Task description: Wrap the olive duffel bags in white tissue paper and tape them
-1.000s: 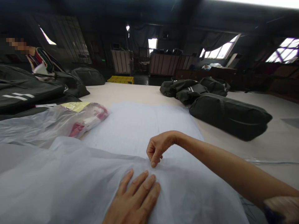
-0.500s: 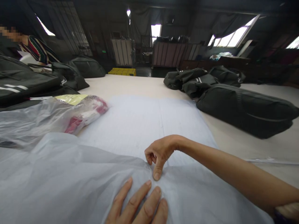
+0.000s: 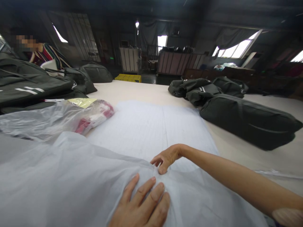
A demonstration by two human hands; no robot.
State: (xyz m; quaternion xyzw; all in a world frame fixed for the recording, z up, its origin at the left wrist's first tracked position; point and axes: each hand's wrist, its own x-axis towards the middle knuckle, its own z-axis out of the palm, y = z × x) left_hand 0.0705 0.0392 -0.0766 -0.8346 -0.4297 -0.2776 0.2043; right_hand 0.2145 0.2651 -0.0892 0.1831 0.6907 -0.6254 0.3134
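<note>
grip of the right hand (image 3: pixel 169 156) cannot be confirmed: the wrist is bent sharply, thumb and fingers are curled with a gap between them, and the fingertips meet the edge of a thin grey-blue sheet (image 3: pixel 71 179); whether they pinch it, i cannot tell. left hand (image 3: pixel 142 205) is loose, palm down on the same sheet, fingers spread, fingertips just short of the right thumb.

the sheet fills the foreground, wrinkled around both hands, its far edge overlapping a flat, pale blue-white layer (image 3: pixel 132 126). this layer lies on a cream tabletop (image 3: pixel 142 90).

on the left, a clear plastic bag (image 3: pixel 47 118) with red and white contents and a yellow label (image 3: pixel 81 102) lies beside the layer. behind it rests a dark grey-green fabric bag with white stripes (image 3: pixel 30 82).

on the right, a long dark fabric bag (image 3: pixel 246 123) lies near the layer, with a heap of dark bags (image 3: pixel 196 88) behind it. beyond the table's far edge is a yellow plastic crate (image 3: pixel 127 78); at far left, a person in a striped top (image 3: pixel 53 55).
</note>
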